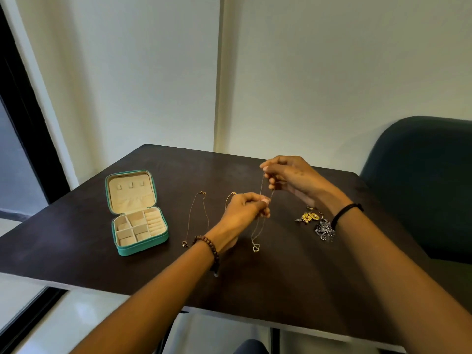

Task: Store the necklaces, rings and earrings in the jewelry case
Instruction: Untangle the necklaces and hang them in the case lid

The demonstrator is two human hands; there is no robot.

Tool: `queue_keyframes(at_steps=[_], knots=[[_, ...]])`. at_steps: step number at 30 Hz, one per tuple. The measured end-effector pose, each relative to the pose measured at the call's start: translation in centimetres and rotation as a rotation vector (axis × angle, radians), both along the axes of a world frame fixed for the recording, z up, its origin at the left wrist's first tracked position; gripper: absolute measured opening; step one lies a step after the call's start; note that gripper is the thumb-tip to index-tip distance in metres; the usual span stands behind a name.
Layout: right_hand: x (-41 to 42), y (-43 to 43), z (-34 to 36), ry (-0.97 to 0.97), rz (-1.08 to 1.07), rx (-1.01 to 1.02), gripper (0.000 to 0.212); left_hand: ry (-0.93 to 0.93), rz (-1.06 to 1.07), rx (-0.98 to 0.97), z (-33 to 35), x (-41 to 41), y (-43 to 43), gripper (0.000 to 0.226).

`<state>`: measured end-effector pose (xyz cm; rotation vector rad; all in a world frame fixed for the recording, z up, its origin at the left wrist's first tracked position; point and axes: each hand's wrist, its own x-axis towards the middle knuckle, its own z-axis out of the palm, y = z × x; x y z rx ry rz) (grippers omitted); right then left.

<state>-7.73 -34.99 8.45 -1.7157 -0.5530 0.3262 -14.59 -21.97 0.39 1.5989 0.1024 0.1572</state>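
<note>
Between jewelry case (pixel 139 249) and held necklace (pixel 256 247), a loose necklace (pixel 184 243); earrings (pixel 310 216) rightward.

Fine gold-toned metal necklace chain (pixel 257 227), matt dark wood-look table (pixel 281 277), and teal leather-look jewelry case (pixel 140 250) lined with beige velvety fabric.

A thin necklace (pixel 256 236) is being held up over the dark table (pixel 281 272), pinched high by the right hand (pixel 288 175) and lower by the left hand (pixel 245 210), its heart pendant touching down. A second necklace (pixel 198 218) is lying flat beside the open teal jewelry case (pixel 139 247). Earrings (pixel 318 223) are being left heaped near the right wrist.
</note>
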Motion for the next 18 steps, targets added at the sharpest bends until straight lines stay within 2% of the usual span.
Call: queue_keyframes(at_steps=[5, 13, 15, 18], knots=[[-0.8, -0.6, 2.0, 0.091, -0.014, 0.158, 0.012, 0.074, 0.040, -0.118, -1.4, -2.3, -1.2, 0.015], [-1.5, -1.1, 3.1, 0.122, -0.076, 0.248, 0.015, 0.115, 0.016, -0.213, -2.5, -4.2, -2.0, 0.014], [-1.4, -1.2, 3.3, 0.120, -0.089, 0.248, 0.016, 0.135, 0.010, -0.292, -2.5, -4.4, -2.1, 0.016], [-1.2, -1.6, 3.4, 0.097, -0.109, 0.239, 0.017, 0.182, 0.028, -0.548, -2.5, -4.8, -2.1, 0.018]])
